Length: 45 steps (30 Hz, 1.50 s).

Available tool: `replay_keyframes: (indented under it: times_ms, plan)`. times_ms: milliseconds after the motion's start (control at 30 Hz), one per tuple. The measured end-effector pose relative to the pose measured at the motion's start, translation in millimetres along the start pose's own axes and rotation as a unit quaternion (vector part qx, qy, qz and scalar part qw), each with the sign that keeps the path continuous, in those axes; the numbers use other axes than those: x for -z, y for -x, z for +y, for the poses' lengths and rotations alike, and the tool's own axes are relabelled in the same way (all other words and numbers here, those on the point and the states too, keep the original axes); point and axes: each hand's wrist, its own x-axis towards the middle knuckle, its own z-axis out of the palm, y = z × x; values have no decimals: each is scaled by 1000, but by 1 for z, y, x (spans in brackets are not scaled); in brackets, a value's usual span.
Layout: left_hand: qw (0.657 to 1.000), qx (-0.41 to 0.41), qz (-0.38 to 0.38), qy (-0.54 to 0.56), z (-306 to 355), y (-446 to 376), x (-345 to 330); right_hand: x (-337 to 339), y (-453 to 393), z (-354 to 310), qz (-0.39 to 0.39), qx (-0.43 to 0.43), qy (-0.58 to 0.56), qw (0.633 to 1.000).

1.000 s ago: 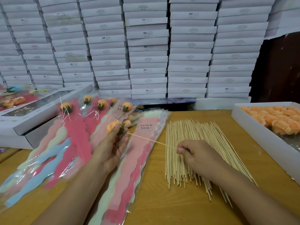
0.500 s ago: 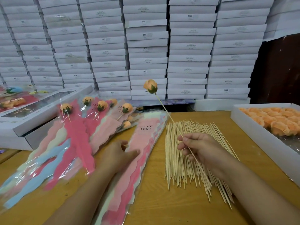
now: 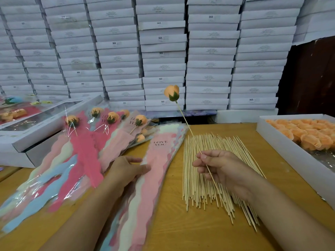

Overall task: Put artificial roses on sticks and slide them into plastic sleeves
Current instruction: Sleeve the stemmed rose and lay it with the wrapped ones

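An orange rose with a green base sits on the top of a thin stick that slants up and to the left. My right hand pinches that stick low down, above the pile of loose sticks. My left hand rests on the stack of empty plastic sleeves marked LOVE YOU, its fingers touching the left edge of the top sleeve. Left of it lie several sleeved roses in a fan.
A white box of loose orange roses stands at the right on the wooden table. White flat boxes sit at the left. A wall of stacked white cartons fills the back.
My left hand let go of the rose and dropped onto the sleeve stack. My right hand swung the stick upright, lifting the rose from near the sleeves into the air.
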Motion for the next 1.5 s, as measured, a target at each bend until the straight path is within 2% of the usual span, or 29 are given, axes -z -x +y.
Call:
replay_keyframes:
  times_ms: [67, 167, 400, 600, 800, 1000, 1133, 1200, 1267, 1367, 1500]
  plan:
    - [995, 34, -41, 82, 2, 1, 1, 0, -1, 0, -6, -5, -14, 1000]
    - [992, 45, -49, 110, 3, 3, 0, 1, -2, 0, -14, -6, -34, 999]
    - [994, -55, 57, -71, 0, 4, -5, 2, -2, 1, -14, 3, -43, 999]
    - [992, -61, 54, -101, 2, 11, 1, 2, -2, 1, -13, 8, -43, 999]
    - [992, -29, 23, -117, 6, 10, 2, 2, 0, 0, -12, 9, -49, 999]
    - [978, -70, 83, -180, 5, 9, 3, 2, 0, -1, -9, 10, -50, 999]
    - [979, -96, 107, -147, 2, 10, 5, 1, 1, -2, -15, 6, -57, 998]
    - [990, -81, 68, -90, 6, 12, 5, 1, 2, -3, -25, 0, -63, 998]
    - [999, -24, -23, 35, 14, 17, 1, 0, 2, -3, -42, -12, -73, 996]
    - [961, 83, -130, 228, 24, 26, -5, 0, 2, -1, -54, -34, -105, 992]
    - [917, 135, -231, 295, 32, 37, -10, -7, 1, 4, -58, -68, -118, 989]
